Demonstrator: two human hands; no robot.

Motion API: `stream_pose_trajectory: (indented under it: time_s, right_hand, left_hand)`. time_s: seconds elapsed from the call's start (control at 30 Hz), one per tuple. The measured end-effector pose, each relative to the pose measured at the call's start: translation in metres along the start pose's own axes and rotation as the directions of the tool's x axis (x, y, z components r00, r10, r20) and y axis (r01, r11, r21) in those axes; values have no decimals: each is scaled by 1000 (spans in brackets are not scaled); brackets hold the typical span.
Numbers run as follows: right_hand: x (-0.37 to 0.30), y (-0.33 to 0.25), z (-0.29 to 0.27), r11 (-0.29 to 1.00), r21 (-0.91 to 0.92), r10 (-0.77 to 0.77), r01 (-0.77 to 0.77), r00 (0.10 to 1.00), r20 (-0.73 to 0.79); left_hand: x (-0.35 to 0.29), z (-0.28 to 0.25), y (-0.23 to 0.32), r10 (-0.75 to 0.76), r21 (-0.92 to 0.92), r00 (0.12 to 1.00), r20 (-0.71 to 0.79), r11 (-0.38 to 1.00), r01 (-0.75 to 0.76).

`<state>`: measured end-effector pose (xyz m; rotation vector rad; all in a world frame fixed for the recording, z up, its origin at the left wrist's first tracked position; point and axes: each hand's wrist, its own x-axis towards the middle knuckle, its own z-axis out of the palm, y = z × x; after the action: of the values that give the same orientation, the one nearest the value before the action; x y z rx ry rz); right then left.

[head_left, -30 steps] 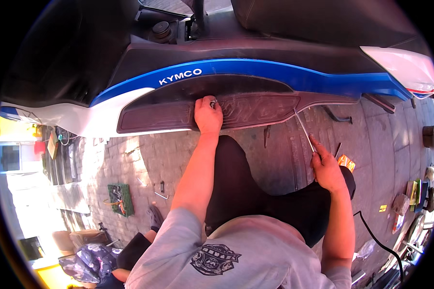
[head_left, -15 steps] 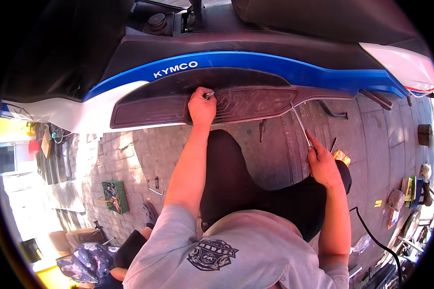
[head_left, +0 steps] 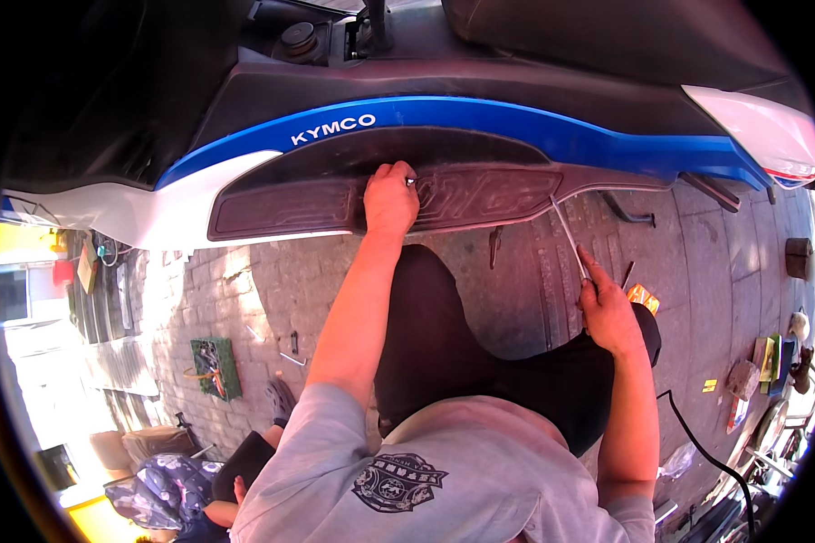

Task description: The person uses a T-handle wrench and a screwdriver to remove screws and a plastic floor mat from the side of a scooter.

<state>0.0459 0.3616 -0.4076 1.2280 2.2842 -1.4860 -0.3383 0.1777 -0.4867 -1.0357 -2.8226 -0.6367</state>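
A scooter with a blue and white side panel (head_left: 480,118) stretches across the far side. My left hand (head_left: 391,204) is closed over its dark ribbed footboard (head_left: 290,210), and a small shiny metal piece (head_left: 411,181) shows at the fingertips; the rest of that piece is hidden. Gripped in my right hand (head_left: 607,312) is a long thin metal rod (head_left: 566,223), like a screwdriver shaft. My index finger lies along it, and its tip meets the footboard's lower right edge. The rod's near end is hidden in my palm.
A green basket (head_left: 225,366) of tools stands on the paving at left, near a bent metal key (head_left: 292,359). An orange packet (head_left: 643,297) lies beside my right knee. A black cable (head_left: 711,455) curves at lower right. Another person's hand (head_left: 239,490) shows at lower left.
My left hand has shifted slightly right along the footboard, with the small metal piece still at its fingertips. The right hand and rod are almost unchanged. The other person's hand has risen into view.
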Motion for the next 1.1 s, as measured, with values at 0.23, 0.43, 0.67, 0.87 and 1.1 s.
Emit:
stream_pose_trajectory:
  time_s: [0.23,0.43,0.67,0.87,1.1]
  right_hand:
    - [-2,-6,-1,998,-47,-51,49,998,-24]
    - [-1,-3,1,997,-73,-15,13,1000,-25]
    - [0,2,4,996,-92,-24,21,999,-27]
    - [-3,-6,2,970,-229,-105,85,991,-78]
    - [-7,-25,-20,886,-455,-136,86,988,-78]
  left_hand:
    - [1,4,-2,-229,-206,973,-6,953,223]
    - [-10,1,-37,-306,-853,816,490,-359,378]
    - [-20,-26,-31,20,-559,809,587,-713,423]
    - [-17,-4,12,-252,-649,925,285,659,380]
    - [-20,16,20,-40,-206,998,39,977,47]
